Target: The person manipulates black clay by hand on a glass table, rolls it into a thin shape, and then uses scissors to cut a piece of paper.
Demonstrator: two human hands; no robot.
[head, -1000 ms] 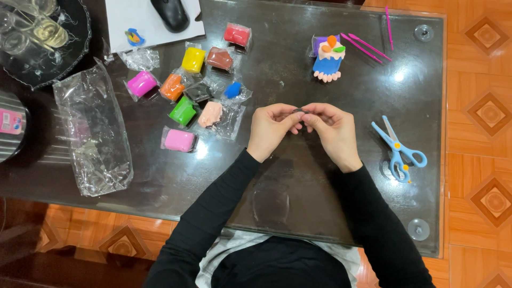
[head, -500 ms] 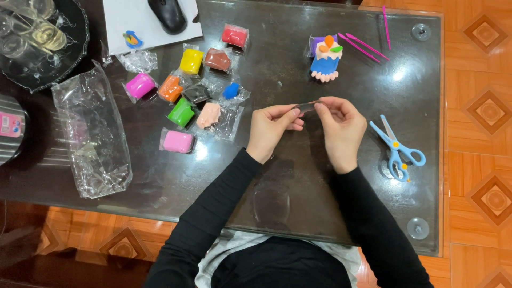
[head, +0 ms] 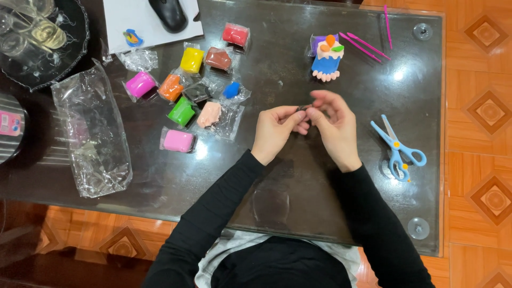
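Left hand point(head: 274, 132), right hand point(head: 333, 125): fingers pinched together, fingertips meeting.

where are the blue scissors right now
In the head view the blue scissors lie flat on the glass table, just right of the right hand, near the table's right edge.

A glossy dark glass tabletop point(head: 298, 213) holds matt clay blocks point(head: 181, 112) in crinkled clear plastic wrappers, beside blue plastic-handled scissors point(head: 399, 149).
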